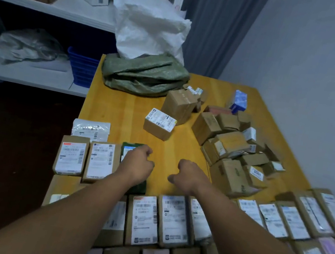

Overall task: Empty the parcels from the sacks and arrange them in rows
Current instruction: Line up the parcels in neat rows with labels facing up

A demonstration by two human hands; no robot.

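1. A yellow wooden tabletop (121,105) stands in a room with grey walls. To its left there is a white shelf unit (48,9) with a blue plastic basket (81,69).
2. At the far left corner of the tabletop a green woven sack (144,75) lies crumpled. A white woven sack (148,25) stands slumped behind it. I judge that both are already emptied.
3. At the left edge lies a white plastic mailer (91,129). Just in front of it two brown labelled boxes (87,158) lie side by side and seem to begin a new row.
4. The left hand (138,162) is over a dark green flat parcel (129,148) just beside those boxes. Its fingers are curled, but I cannot tell whether they grip the parcel.
5. The right hand (189,175) is above bare wood, loosely curled, and holds nothing.
6. Along the near edge, rows of labelled parcels (172,221) are already arranged, so a large part looks done.
7. What is left: one loose labelled box (159,123) in the middle and a heap of brown cardboard boxes (233,143) towards the right edge.
8. Only "1001" on a white tag (257,173) in the heap can be read. The other labels are too blurred.
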